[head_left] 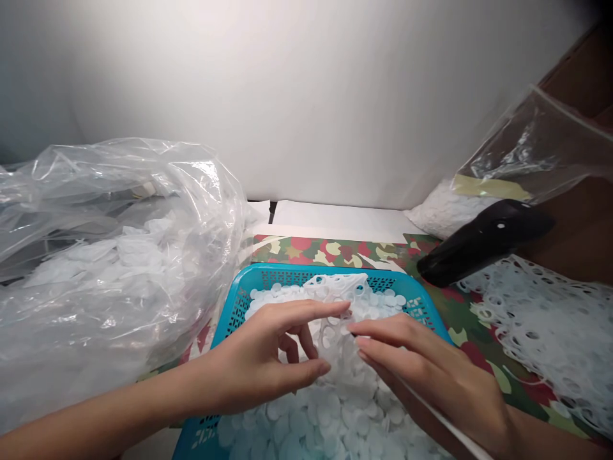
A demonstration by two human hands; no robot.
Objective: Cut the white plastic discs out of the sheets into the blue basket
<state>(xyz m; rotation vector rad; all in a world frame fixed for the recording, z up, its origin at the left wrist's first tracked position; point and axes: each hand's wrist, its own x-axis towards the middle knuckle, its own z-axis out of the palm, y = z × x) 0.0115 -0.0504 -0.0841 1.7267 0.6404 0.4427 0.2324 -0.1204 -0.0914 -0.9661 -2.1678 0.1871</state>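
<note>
Where both hands meet, blue basket (239, 300) between plastic bag (110, 255) and perforated sheet (541, 326).

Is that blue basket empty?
No, the basket is heaped with small white discs, and both hands work a punched sheet over them.

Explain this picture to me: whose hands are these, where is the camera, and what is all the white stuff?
No machine here: a person wears a camera on the head, looking down at their own bare hands. The left hand and right hand pinch a white sheet full of round holes over a blue basket heaped with small white discs. To the left lies a clear plastic bag of white material. To the right lie more punched-out sheets, a black tool and another clear bag. The table has a camouflage-patterned cover.
</note>
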